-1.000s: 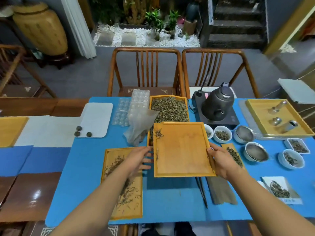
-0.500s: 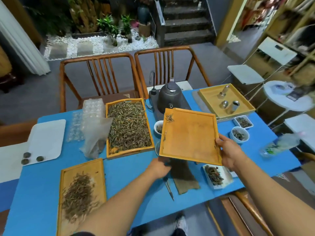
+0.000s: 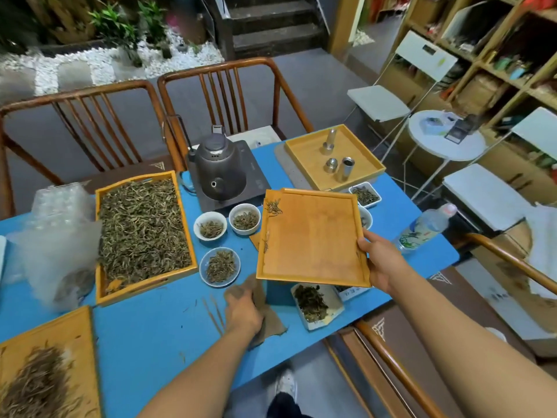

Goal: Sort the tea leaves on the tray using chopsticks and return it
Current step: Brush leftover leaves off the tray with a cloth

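My right hand (image 3: 382,260) grips the right edge of a wooden tray (image 3: 310,239), held tilted above the blue table mat. That tray is nearly bare, with a few tea leaves (image 3: 272,206) at its far left corner and left rim. My left hand (image 3: 242,310) lies on a brown cloth (image 3: 274,324), its fingers hidden. The chopsticks (image 3: 214,315) lie on the mat just left of that hand. A large tray (image 3: 98,236) full of tea leaves stands to the left. Another tray (image 3: 69,330) with a pile of leaves sits at the near left corner.
A dark kettle (image 3: 220,170) stands on a stove behind two white bowls (image 3: 210,229) and a glass bowl (image 3: 220,265) of leaves. A tray with metal canisters (image 3: 307,158) is at the far right, a water bottle (image 3: 425,227) at the table's right edge, crumpled plastic (image 3: 57,236) at the left.
My view has swung right. The right hand has carried the near-empty tray to the right, away from the full tray. The left hand let go of the tray and dropped onto the brown cloth.
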